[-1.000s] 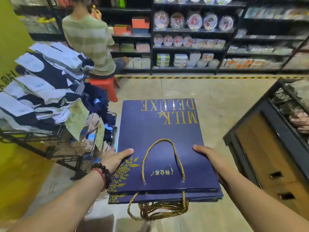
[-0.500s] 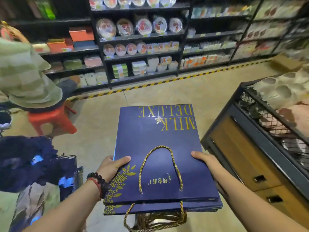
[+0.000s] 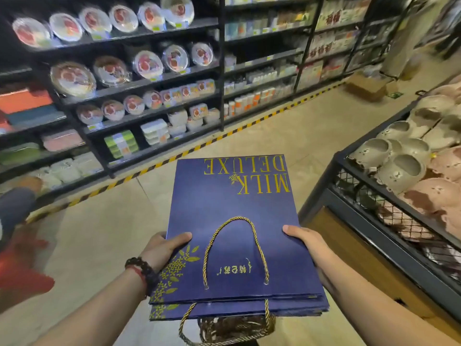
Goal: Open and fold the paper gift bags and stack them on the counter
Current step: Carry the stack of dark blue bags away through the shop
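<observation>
A flat stack of several dark blue paper gift bags (image 3: 232,221) with gold "MILK DELUXE" lettering and gold rope handles lies level in front of me. My left hand (image 3: 164,248) grips the stack's left edge, thumb on top, with a bead bracelet on that wrist. On the right edge my right hand (image 3: 305,239) holds the stack, thumb laid on the top bag and fingers hidden beneath. More rope handles hang from the near end of the stack.
A black wire-sided display counter (image 3: 389,203) with a wooden base stands at the right, filled with grey and pink slippers. Dark shelves (image 3: 154,81) of packaged goods line the far side behind a yellow-black floor stripe (image 3: 199,147). A red stool (image 3: 22,268) is at the left.
The view has swung right: the clothes rack and the seated person have left the frame, and the slipper counter is nearer. Both hands keep the same hold on the stack.
</observation>
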